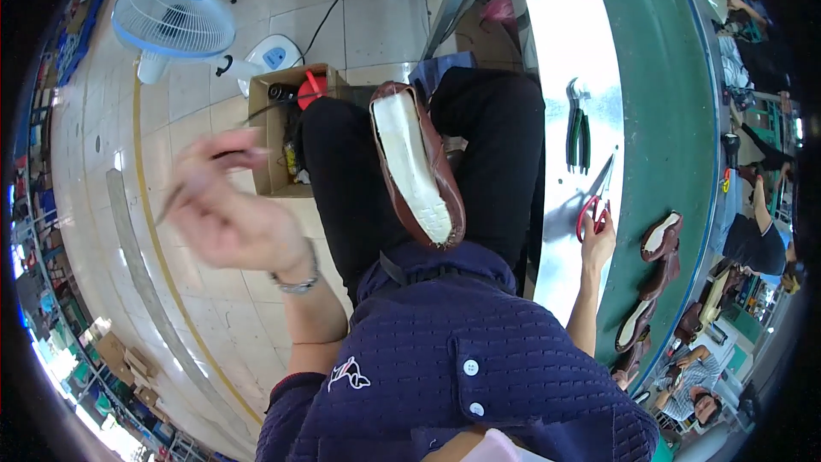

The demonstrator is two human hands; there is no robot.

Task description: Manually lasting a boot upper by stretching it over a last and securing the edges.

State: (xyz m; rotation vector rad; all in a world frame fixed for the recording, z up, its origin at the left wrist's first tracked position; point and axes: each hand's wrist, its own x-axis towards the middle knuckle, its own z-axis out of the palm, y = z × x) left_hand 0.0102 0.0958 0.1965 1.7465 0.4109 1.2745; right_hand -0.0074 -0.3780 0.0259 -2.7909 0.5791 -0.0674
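Note:
A brown leather shoe lies sole side up between my thighs, its pale bottom board showing and the leather edge folded round it. My left hand is raised to the left of my knee and smeared by motion. Its fingers seem pinched on a thin brown strip, whose kind is too blurred to tell. On the right, my right hand holds red-handled scissors at the metal tabletop, blades pointing away. Beyond them lie pincers with dark green handles.
A shiny metal tabletop runs along my right, beside a green belt carrying several brown shoes. Ahead on the left stand an open cardboard box and a white-blue fan. Other people work beyond the belt.

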